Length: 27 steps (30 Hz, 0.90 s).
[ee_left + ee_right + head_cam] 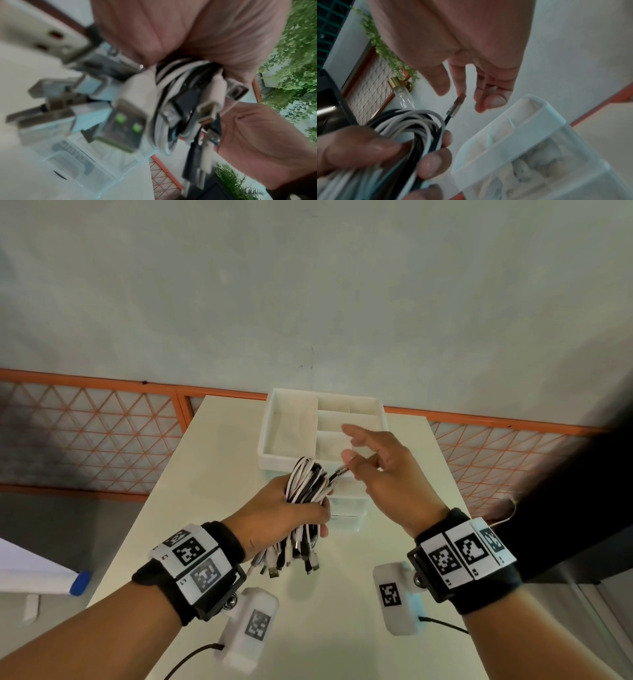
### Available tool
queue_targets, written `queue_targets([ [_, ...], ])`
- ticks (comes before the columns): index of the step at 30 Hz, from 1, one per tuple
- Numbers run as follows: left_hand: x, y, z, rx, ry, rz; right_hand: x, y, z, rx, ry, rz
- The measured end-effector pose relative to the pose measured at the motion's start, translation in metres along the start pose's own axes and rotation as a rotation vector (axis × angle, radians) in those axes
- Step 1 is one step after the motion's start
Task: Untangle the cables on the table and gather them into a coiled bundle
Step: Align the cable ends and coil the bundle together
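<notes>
My left hand point(301, 518) grips a coiled bundle of white and black cables point(308, 484) above the table, fingers wrapped round its middle. Several USB plugs point(291, 559) hang below the fist, blurred and close in the left wrist view point(126, 121). A black cable's metal plug point(339, 474) sticks out of the coil to the right. My right hand point(363, 446) hovers just beside that plug with thumb and fingers spread, holding nothing. In the right wrist view the plug point(456, 106) points at the gap between the right hand's fingertips point(443, 86), apart from them.
A white divided tray point(274, 419) sits on a stack of translucent drawers point(346, 518) at the far middle of the pale table point(212, 474), right behind the hands. An orange lattice railing point(102, 433) runs beyond the table. A blue-capped object point(80, 582) lies off the left edge.
</notes>
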<state>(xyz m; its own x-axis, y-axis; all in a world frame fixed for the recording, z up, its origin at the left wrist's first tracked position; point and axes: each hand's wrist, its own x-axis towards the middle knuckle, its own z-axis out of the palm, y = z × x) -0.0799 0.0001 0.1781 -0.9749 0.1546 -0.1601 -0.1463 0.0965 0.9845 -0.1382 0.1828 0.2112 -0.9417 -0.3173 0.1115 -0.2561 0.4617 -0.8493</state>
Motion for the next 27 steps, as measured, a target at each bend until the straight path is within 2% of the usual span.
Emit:
queue_targets([
  [2,0.001,0.001,0.001,-0.020,0.012,0.000,0.002,-0.002,-0.002,-0.134,-0.059,0.013],
  [5,0.002,0.002,0.001,-0.084,0.080,-0.019,0.000,-0.001,-0.003,-0.112,-0.032,0.072],
  [9,0.001,0.005,0.001,-0.154,0.123,-0.009,-0.007,-0.003,0.003,0.096,-0.055,0.170],
  [12,0.001,0.007,0.004,-0.152,0.077,0.031,-0.012,-0.005,0.010,0.324,-0.084,0.203],
  [16,0.006,0.004,0.004,-0.075,0.068,0.063,-0.012,-0.007,0.011,0.580,-0.070,0.323],
  [19,0.006,0.007,0.005,-0.069,0.048,0.080,-0.010,-0.006,0.010,0.688,-0.036,0.300],
  [22,0.006,0.012,0.007,-0.172,0.023,0.073,-0.012,-0.005,0.012,0.697,-0.098,0.200],
  [24,0.005,0.015,0.008,-0.226,0.012,0.088,-0.014,-0.004,0.015,0.608,-0.127,0.158],
  [27,0.005,0.015,0.011,-0.176,0.010,0.079,-0.015,0.001,0.024,0.374,-0.035,0.095],
])
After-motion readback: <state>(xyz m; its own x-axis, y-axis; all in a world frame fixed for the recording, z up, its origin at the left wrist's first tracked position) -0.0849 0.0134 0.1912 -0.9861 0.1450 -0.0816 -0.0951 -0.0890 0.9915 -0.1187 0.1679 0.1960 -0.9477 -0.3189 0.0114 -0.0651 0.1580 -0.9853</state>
